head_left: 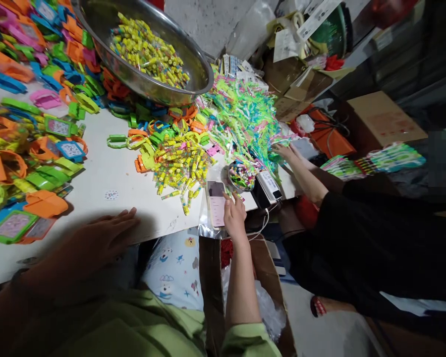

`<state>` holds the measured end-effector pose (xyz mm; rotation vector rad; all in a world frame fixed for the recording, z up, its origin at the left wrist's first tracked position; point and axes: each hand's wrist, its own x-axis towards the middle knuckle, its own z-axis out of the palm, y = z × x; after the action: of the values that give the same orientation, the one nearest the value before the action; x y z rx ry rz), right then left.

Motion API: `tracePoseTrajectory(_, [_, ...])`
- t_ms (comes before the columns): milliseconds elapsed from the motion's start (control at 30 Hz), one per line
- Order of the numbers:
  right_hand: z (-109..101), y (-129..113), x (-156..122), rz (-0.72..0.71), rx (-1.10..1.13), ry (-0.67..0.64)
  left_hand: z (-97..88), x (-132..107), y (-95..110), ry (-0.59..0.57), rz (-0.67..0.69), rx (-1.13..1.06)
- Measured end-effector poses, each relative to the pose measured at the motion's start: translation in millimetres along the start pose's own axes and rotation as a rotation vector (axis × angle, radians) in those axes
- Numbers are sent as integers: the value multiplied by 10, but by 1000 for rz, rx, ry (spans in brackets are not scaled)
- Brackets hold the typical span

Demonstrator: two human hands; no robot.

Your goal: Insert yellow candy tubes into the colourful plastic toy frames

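My left hand (109, 230) lies flat at the front edge of the white table (107, 163), fingers stretched out and holding nothing. Near it on the tabletop is a small printed sticker (111, 195). With its fingers apart, my right hand (235, 213) reaches over a phone (217, 206), a fingertip at the lit screen's right side. Under the phone lies a clear plastic bag (204, 225). Just beyond are a pile of small yellow wrapped tubes (182, 161) and a bowl of colourful small pieces (241, 176).
Bright plastic toy watches (52, 173) crowd the left. A metal basin (144, 94) holds more yellow tubes. Green and pink strips (245, 109) are heaped at the back, touched by a co-worker's hand (282, 151). A white power bank (269, 186) with a cable and cardboard boxes (386, 119) stand rightward.
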<state>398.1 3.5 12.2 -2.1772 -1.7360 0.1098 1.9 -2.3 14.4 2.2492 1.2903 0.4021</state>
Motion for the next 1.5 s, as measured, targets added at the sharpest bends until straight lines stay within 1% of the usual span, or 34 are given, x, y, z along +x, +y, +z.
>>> tracePoseTrajectory(67, [-1,-11,1,1,-9,-13,10,1,-4,-45,13,50])
tracePoseTrajectory(133, [1,-22,-20,6,1,5,33,4,-23,-83,14,90])
tracePoseTrajectory(267, [20,-39,-134,22,89,92,49,7,-39,-88,24,79])
tracePoseTrajectory(367, [54,-60,-246,87,149,138,25,8,-28,-96,29,68])
tracePoseTrajectory(467, [100,-115,-293,161,166,145,8,6,-37,-129,46,63])
tracePoseTrajectory(600, [121,-262,-196,241,128,107,28,-5,-86,-144,38,65])
tracePoseTrajectory(767, [68,-429,-21,306,72,63,75,-5,-132,-149,40,117])
tracePoseTrajectory(1000, [17,-503,74,371,14,18,29,34,-54,-146,31,131])
tracePoseTrajectory(1133, [-15,-513,119,383,-14,-22,17,29,-24,-109,41,134])
tracePoseTrajectory(1267, [-26,-466,111,344,-11,-32,17,51,-87,-75,66,108])
tracePoseTrajectory(1333, [-31,-455,60,288,-2,34,-12,112,-111,-70,76,92])
tracePoseTrajectory(1433, [-53,-554,-85,155,22,195,-108,291,-37,-68,71,77])
tracePoseTrajectory(1467, [-58,-626,-148,85,42,204,-149,373,21,-63,74,59])
tracePoseTrajectory(1500, [-58,-714,-215,3,62,173,-189,464,90,-54,82,41])
